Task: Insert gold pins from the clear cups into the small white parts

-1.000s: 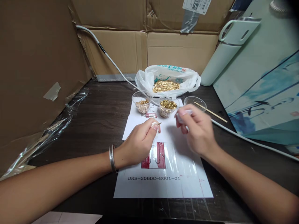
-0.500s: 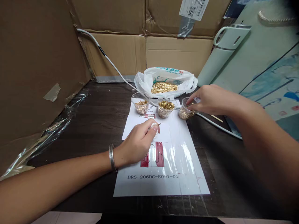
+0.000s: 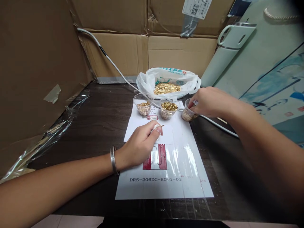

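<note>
My left hand rests on a white printed sheet and pinches a thin metal pin that points right. My right hand reaches over the rightmost clear plastic cup of small metal parts, its fingers curled at the rim; what they hold is hidden. Two more clear cups of gold-coloured parts stand to its left. Behind them lies a white plastic bag full of gold pins. A red and white picture is printed on the sheet, partly under my left hand.
Cardboard boxes wall in the dark wooden table at the back and left. A white cable runs from the back across to the right. A pale flask leans at the back right. Crumpled clear film lies at the left.
My right hand went from beside my left hand out to the rightmost cup and stays at its rim. My left hand kept still with the pin.
</note>
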Action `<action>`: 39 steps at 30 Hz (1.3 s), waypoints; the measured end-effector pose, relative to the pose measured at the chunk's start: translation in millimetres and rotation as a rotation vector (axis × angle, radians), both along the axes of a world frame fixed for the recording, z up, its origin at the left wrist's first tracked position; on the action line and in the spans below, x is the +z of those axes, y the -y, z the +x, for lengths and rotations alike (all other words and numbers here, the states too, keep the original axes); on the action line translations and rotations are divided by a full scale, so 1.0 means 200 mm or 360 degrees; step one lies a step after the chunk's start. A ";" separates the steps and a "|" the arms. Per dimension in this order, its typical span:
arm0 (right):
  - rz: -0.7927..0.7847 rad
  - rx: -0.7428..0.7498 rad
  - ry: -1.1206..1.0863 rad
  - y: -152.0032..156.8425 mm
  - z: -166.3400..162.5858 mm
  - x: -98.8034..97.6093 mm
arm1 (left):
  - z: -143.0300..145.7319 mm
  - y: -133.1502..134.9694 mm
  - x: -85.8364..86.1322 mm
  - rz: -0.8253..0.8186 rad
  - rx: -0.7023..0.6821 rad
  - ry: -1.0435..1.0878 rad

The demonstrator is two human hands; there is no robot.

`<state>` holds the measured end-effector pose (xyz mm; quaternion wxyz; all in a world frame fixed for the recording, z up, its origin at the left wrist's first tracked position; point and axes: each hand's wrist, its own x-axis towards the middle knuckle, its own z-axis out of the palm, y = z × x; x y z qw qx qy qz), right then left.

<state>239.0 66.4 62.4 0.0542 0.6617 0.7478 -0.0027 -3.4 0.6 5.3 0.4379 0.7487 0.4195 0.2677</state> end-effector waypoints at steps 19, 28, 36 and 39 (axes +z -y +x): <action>0.0676 -0.0061 -0.1785 0.34 -0.28 -0.10 | 0.00 0.00 0.00 0.0039 -0.0051 -0.0043; -0.0003 -0.0205 -0.2850 0.34 -0.40 -0.35 | 0.00 0.00 -0.01 0.0060 0.0032 0.0201; -0.0059 -0.0090 -0.2871 0.33 -0.40 -0.37 | 0.02 0.00 -0.01 0.0109 0.0115 0.0331; -0.0045 -0.0086 -0.2844 0.33 -0.40 -0.37 | 0.02 0.00 -0.01 0.0102 0.0102 0.0330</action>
